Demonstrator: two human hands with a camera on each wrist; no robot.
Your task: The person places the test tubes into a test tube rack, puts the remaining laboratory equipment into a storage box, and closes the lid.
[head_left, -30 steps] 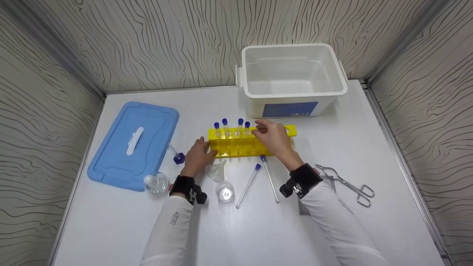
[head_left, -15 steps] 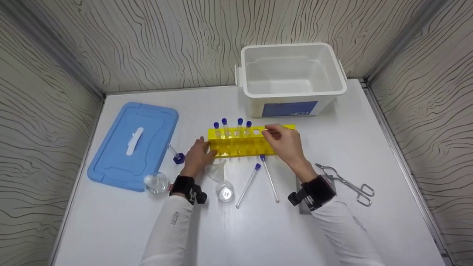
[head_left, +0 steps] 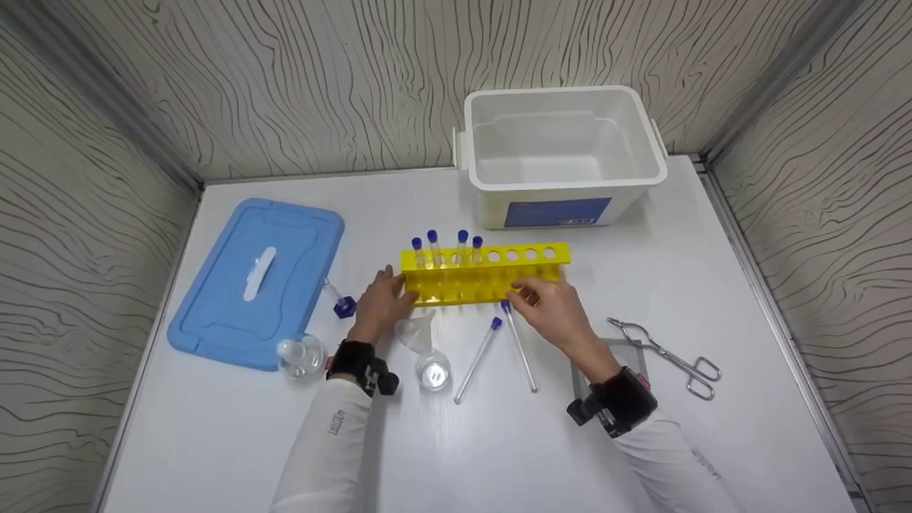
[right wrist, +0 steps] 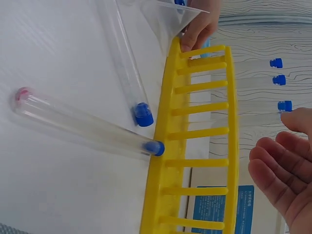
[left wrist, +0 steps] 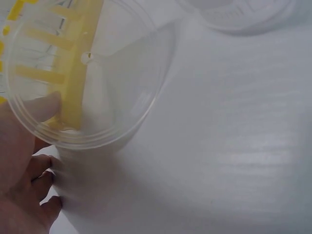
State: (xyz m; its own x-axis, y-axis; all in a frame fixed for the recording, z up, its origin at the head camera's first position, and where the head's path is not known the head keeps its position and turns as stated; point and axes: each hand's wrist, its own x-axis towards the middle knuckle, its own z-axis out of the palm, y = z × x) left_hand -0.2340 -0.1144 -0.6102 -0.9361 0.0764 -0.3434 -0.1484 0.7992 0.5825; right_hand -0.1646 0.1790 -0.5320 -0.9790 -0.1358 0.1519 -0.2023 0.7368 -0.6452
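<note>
A yellow test tube rack point(head_left: 445, 285) stands mid-table, with several blue-capped test tubes point(head_left: 434, 246) upright in its left holes. At its left end my left hand point(head_left: 381, 299) holds the rack, thumb on the front of the base. My right hand point(head_left: 552, 310), fingers loosely bent, is in front of the rack's right half and holds nothing. Its fingertips come close to the blue cap of one lying test tube point(head_left: 524, 349); a second lying tube point(head_left: 477, 362) is left of that. The right wrist view shows the nearer tube's cap point(right wrist: 155, 148) at the rack's base.
A clear funnel point(head_left: 415, 333) and a small beaker point(head_left: 434, 372) stand right of my left wrist. Left are a blue-based measuring cylinder point(head_left: 344, 307), a glass bottle point(head_left: 303, 358) and a blue lid point(head_left: 221, 285). Metal tongs point(head_left: 670, 354) lie right; a white bin point(head_left: 491, 206) stands behind.
My right hand has moved away from the tubes in the rack, first rightward, then down in front of the rack near the lying tube's cap. My left hand has stayed put.
</note>
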